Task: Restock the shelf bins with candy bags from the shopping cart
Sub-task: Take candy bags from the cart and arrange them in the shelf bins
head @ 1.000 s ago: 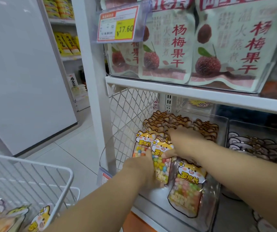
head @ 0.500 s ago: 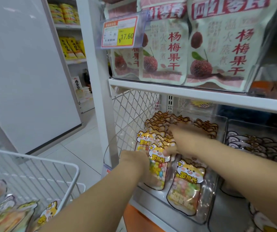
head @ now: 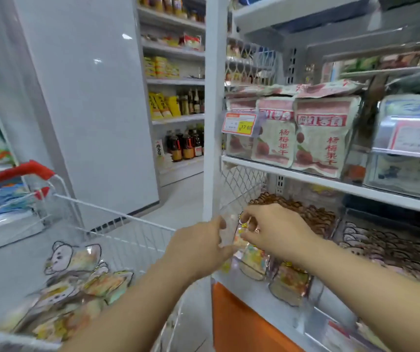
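- Landmark: the clear bin (head: 316, 293) on the lower shelf; all positions below are given against it.
- The right hand (head: 277, 232) is over the bin's front-left corner, fingers curled down, pinching the top of one candy bag (head: 241, 237).
- That candy bag stands upright at the bin's front-left corner, inside the bin's left wall.
- The left hand (head: 198, 247) is just left of the bin and against the bag's clear left edge. Motion blur and the back of the hand hide the fingers; I cannot tell whether they grasp.
- Two front bags (head: 290, 283) lean inside the bin, just right of the held one.
- The rear bags (head: 305, 212) fill the back of the bin in close rows.
- The shopping cart (head: 117, 212) stands left of the bin, well apart, and holds loose cart bags (head: 76, 283) in a heap.
- Red-fruit pouches (head: 325, 141) stand on the shelf above the bin, with a price tag (head: 239, 124) at their left.
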Tool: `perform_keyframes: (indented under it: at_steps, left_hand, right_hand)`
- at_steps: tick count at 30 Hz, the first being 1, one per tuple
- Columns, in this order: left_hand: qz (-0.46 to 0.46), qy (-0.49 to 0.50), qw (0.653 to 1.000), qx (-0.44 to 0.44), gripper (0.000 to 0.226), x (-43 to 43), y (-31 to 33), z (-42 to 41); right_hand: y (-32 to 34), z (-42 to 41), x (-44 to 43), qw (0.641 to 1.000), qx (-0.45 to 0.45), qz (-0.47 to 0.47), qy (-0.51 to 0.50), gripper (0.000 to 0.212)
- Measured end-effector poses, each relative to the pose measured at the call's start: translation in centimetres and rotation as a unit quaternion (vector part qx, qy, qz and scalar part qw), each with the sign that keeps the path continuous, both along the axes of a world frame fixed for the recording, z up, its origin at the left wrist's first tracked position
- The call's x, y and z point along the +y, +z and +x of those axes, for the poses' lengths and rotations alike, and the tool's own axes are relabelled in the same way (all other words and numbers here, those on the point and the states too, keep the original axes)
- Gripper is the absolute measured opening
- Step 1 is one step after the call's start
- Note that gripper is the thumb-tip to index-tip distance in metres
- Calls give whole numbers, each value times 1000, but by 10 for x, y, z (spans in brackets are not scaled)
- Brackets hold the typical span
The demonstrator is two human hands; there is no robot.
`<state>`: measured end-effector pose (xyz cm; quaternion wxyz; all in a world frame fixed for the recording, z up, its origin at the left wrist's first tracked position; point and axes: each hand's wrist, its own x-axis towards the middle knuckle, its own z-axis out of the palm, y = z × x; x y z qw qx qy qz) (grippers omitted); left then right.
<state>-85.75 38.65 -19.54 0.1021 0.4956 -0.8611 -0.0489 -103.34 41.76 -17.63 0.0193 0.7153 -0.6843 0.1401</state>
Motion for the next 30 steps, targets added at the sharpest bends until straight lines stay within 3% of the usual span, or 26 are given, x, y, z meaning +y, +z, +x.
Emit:
perform_keyframes:
  at_steps: [6, 12, 21, 24, 27, 30]
  left_hand:
    - [21, 72, 987, 140, 36, 29, 8, 128]
    - [-11, 187, 926, 329, 26, 26, -14, 209]
    - [-54, 190, 914, 355, 22, 14, -33, 231]
    - [-40, 182, 911, 368, 24, 17, -31, 231]
    - [-27, 187, 908, 374, 24, 18, -29, 233]
    - [-8, 192, 894, 404, 21, 20, -28, 235]
  right_hand:
    - [12, 87, 7, 993, -19, 7, 118, 23]
    - [-18, 164, -15, 961, -17, 104, 255, 30]
    - [-87, 241, -67, 854, 159, 402, 290, 85]
    - [-99, 252, -63, 847, 169, 405, 301, 78]
    - [-96, 250, -59, 854, 165, 372, 324, 57]
    - [-83, 230, -65, 893, 53, 311, 320, 43]
